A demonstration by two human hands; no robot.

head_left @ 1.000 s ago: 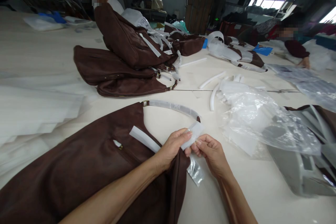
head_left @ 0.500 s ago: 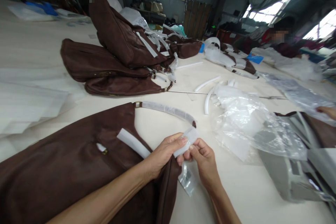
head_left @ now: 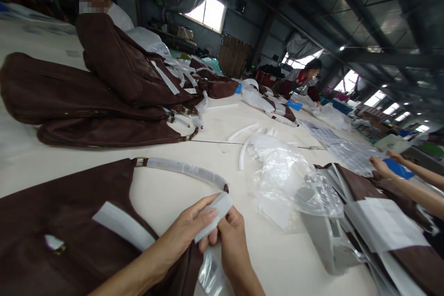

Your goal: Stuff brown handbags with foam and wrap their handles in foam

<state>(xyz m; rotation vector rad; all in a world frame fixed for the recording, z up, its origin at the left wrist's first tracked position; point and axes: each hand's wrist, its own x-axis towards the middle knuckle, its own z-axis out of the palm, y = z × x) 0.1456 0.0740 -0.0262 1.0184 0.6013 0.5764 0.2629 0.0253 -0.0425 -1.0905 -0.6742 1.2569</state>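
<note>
A dark brown leather handbag (head_left: 86,189) lies on the table in front of me, its strap (head_left: 183,169) wrapped in clear and white film. At the strap's near end, my left hand (head_left: 189,226) is closed, the thumb pressing on a white wrapping strip (head_left: 217,215). My right hand (head_left: 234,236) pinches the same strip from the right side, its fingertips partly hidden behind it. What lies under the strip cannot be seen. Below the hands hangs a small clear plastic packet (head_left: 210,273). Another white strip (head_left: 125,224) rests across the bag, close to my left forearm.
Several brown bags (head_left: 104,125) are piled at the back left, a person behind them. Crumpled clear plastic bags (head_left: 287,175) lie right of my hands. Further right, a co-worker's hands (head_left: 385,166) are over another brown bag (head_left: 409,263) with grey lining. White tubes (head_left: 244,152) lie mid-table.
My view has swung right, so things appear further left and more of the co-worker's arms shows. Both hands still hold the white strip at the strap end.
</note>
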